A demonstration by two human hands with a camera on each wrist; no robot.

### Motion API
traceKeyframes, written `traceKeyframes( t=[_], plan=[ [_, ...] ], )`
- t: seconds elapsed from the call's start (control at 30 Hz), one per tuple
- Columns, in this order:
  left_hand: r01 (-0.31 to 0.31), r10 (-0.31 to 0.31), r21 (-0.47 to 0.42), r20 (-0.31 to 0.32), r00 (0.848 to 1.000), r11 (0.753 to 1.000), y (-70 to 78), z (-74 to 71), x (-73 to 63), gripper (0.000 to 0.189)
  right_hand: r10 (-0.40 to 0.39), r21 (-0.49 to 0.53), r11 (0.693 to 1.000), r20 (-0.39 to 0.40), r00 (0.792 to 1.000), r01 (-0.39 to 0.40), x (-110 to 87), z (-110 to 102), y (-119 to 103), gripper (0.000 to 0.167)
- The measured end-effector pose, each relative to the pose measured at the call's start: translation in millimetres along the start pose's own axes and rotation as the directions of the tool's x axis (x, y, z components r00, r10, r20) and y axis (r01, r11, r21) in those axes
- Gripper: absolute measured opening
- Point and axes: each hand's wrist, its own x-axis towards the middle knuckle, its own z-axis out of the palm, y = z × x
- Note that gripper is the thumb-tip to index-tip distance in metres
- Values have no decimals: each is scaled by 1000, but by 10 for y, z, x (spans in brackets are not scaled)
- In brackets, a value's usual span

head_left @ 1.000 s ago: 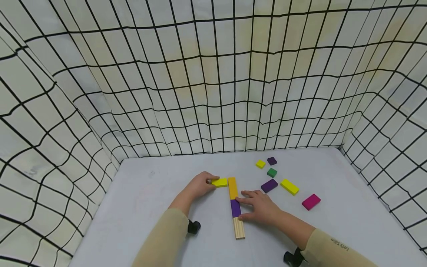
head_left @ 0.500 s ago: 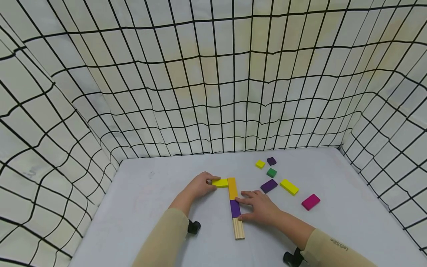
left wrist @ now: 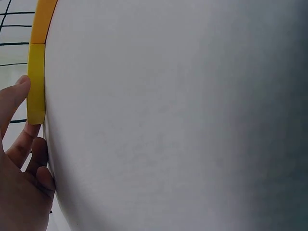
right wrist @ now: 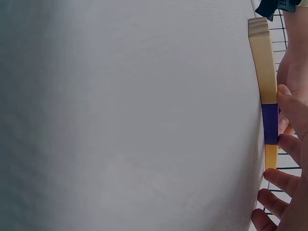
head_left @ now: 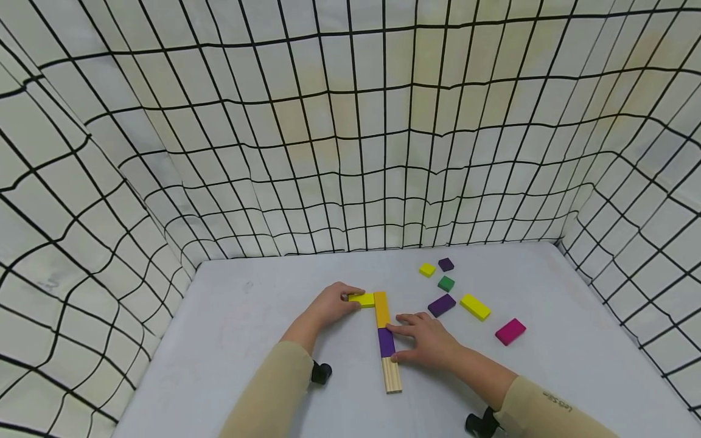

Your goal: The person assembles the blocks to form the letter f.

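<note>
In the head view my left hand (head_left: 331, 304) pinches a yellow block (head_left: 364, 300) between thumb and fingers. The block's far end meets the side of an orange block (head_left: 381, 309) near its top; the left wrist view shows that yellow block (left wrist: 36, 84) in contact with the orange one (left wrist: 44, 19). Below the orange block, a purple block (head_left: 386, 342) and a plain wooden block (head_left: 391, 375) continue the row end to end. My right hand (head_left: 429, 340) rests beside the row, with spread thumb and index fingertip touching its right side near the purple block's two ends.
Loose blocks lie to the right: small yellow (head_left: 427, 269), small dark purple (head_left: 446, 264), green (head_left: 446, 283), purple (head_left: 441, 305), long yellow (head_left: 475, 306) and pink (head_left: 510, 331). Black netting (head_left: 350, 140) over white walls bounds the white table (head_left: 235, 316) behind and at both sides.
The yellow block in my left hand has slid slightly right, from a small gap to contact with the orange block. The left fingers have shifted a little right along it. My right hand stays put.
</note>
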Motion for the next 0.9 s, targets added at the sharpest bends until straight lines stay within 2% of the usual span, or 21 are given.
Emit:
traceKeyframes(
  t=[0.43, 0.9],
  plan=[
    [15, -15, -16, 11, 1000, 1000, -24, 23, 18, 32, -29, -33, 999, -12, 999, 29, -23, -11, -12, 66],
    [38, -37, -54, 13, 999, 998, -5, 12, -1, 31, -18, 15, 1000, -38, 999, 18, -19, -39, -7, 65]
  ],
)
